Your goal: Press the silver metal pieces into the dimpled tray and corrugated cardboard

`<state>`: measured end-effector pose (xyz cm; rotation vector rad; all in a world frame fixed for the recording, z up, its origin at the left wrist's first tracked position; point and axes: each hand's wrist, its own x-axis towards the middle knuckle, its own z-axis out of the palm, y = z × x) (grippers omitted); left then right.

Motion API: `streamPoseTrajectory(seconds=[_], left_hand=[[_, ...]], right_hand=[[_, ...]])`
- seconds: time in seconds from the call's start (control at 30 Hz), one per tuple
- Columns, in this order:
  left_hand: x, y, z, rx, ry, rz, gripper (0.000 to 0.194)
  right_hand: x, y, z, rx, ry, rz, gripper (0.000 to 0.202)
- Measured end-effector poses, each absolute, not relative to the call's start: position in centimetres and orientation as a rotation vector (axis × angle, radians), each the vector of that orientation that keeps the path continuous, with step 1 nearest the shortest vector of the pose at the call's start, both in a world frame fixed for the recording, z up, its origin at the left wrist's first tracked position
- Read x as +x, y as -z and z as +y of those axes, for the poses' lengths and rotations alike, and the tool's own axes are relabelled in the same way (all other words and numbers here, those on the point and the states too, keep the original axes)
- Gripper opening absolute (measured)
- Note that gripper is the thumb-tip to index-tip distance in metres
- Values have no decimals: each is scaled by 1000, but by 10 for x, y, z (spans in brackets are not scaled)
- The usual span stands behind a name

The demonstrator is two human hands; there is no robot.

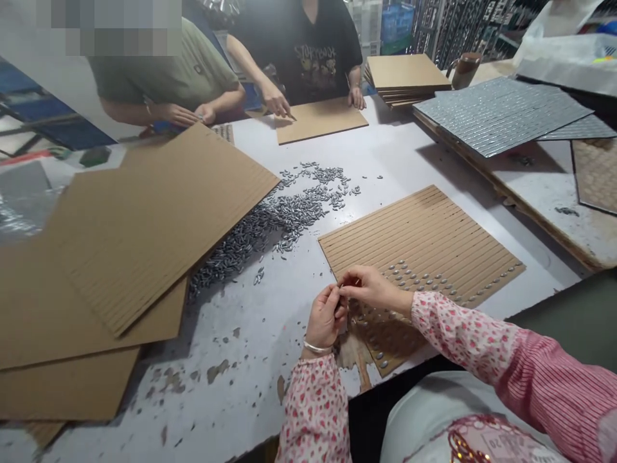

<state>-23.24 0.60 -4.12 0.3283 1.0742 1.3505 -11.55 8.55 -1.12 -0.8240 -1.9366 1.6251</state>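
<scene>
A slotted corrugated cardboard sheet [434,238] lies on the white table in front of me, with small silver beads set in its grooves along the near part. My left hand [325,318] and my right hand [369,286] meet at the sheet's near left corner, fingertips pinched together on what seem to be small silver beads. A large heap of loose silver beads [270,225] is spread on the table just beyond my hands.
Stacked cardboard sheets [120,257] cover the left. Two other people across the table work at another cardboard sheet [321,119]. A cardboard stack [405,74], a brown mug [465,67] and silver finished panels [501,112] sit at the right.
</scene>
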Motion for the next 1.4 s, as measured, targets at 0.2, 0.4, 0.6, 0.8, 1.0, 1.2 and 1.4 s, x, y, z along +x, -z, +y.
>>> streamPoseTrajectory(seconds=[0.2,0.4,0.6,0.8,1.0,1.2,1.4], left_hand=[[-246,40,10,-5,-1607,705,11],[-256,42,7,-223,-1746,485,25],[-255,41,10,-419,-1721,477,30],[-254,43,12,-380,-1809,553,36],[-249,40,12,-386,-1797,573,35],[-247,46,12,-326,-1768,565,37],[-246,45,14,-339,-1795,621,38]], right_hand=[[-113,20,103,-904,-1797,-1722,17],[-104,26,116,-953,-1187,-2423,5],[-113,27,107,-973,-793,-2695,7],[-117,28,105,-1104,-658,-2750,6],[-125,12,101,-820,-830,-2511,8],[-150,15,89,-510,-575,-2726,11],[-156,24,88,-494,-661,-2632,15]])
